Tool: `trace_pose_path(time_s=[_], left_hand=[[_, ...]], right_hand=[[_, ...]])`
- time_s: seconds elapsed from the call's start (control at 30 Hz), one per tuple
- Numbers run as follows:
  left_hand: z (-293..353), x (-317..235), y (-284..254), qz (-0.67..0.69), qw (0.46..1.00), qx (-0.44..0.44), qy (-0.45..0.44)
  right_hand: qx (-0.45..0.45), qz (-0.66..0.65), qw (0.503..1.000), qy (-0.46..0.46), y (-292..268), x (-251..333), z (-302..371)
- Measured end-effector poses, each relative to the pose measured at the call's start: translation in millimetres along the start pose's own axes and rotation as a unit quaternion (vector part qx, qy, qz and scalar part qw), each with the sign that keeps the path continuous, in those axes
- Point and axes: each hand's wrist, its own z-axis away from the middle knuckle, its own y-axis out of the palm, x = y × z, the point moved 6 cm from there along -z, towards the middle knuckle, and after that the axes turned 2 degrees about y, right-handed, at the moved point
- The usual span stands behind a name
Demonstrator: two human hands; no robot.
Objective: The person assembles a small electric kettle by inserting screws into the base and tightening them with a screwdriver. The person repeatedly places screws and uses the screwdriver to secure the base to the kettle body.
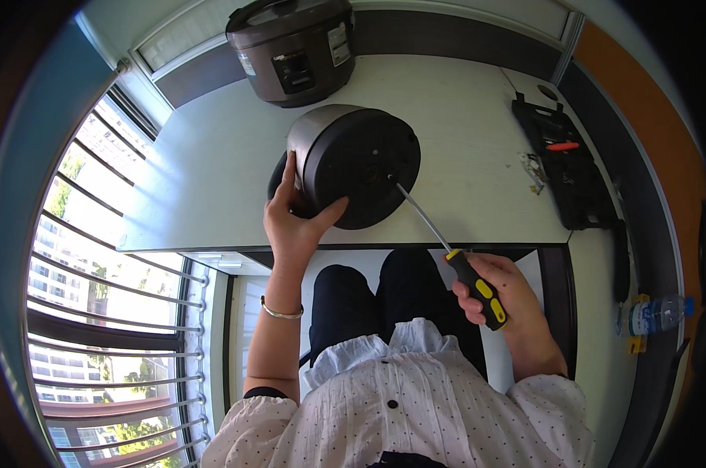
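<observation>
your left hand (290, 222) grips the tilted kettle-like appliance (314, 136) over the tabletop (466, 132), its handle side partly hidden by your fingers, while your right hand (513, 290) is wrapped around the screwdriver (468, 271), tip at the black base (360, 195) (too dark there to make out a screw). the rice cooker (314, 58) crowds the upper rim; bare surface runs right to the tool case (583, 187), with the near edge just below the appliance.

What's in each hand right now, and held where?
The right hand holds a screwdriver by its black-and-yellow handle; the left hand holds a tilted round appliance at its side, thumb on the black base.
</observation>
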Motion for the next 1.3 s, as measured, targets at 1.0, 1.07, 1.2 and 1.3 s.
trace_pose_path(time_s=[1.0,1.07,1.2,1.3], left_hand=[[8,-2,8,0.086,0.996,-0.024,-0.006],[9,-1,6,0.085,0.996,-0.021,-0.006],[10,0,6,0.084,0.996,-0.014,-0.011],[11,-2,7,0.095,0.995,-0.025,-0.003]], right_hand=[[-0.373,0.758,0.443,-0.301,-64,110,-113],[-0.377,0.751,0.450,-0.302,-63,111,-112],[-0.381,0.715,0.460,-0.363,-64,112,-97],[-0.404,0.671,0.450,-0.430,-74,120,-79]])
